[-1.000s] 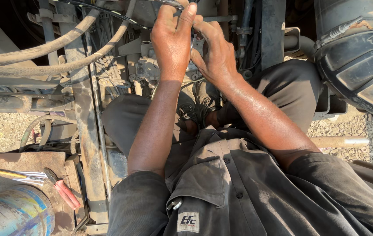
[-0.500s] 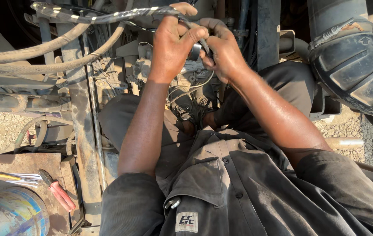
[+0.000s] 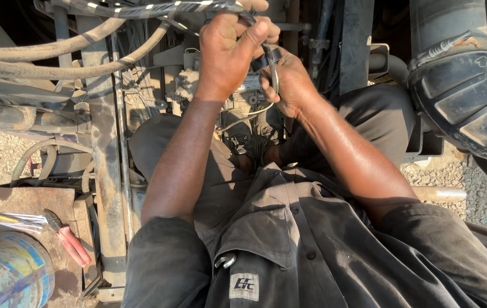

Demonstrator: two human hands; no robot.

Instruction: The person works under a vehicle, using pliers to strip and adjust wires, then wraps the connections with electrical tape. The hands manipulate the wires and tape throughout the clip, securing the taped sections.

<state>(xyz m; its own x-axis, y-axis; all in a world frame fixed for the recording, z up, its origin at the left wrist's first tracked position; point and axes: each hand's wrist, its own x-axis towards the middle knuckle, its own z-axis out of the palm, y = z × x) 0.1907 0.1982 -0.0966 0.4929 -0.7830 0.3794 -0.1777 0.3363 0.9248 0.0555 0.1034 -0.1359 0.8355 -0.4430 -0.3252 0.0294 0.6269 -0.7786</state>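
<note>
Since a second ago both hands have drawn closer together and now sit directly under the wrapped cable bundle at the top of the view. The loop of thin dark cable, earlier hard to make out between the fingers, now hangs plainly between the two hands. In my judgement the work has settled onto this one cable rather than on the parts behind it.

Left hand: raised, back of the hand toward the camera, forearm running straight up from the lap. The fingers are curled closed around the upper run of the cable where it meets the bundle — the thumb lies across toward the other hand.

Right hand: just beside and slightly below the left, wrist bent inward. Its fingers are closed on the lower part of the cable loop; the fingertips themselves are hidden behind the left hand.

Surroundings: two thick hoses cross the upper left. A large black ribbed duct sits at the right edge, well apart from the hands. Red-handled pliers lie on a rusty ledge at lower left, next to a blue drum — neither is being touched. The person sits in grey overalls, boots visible below the hands.
</note>
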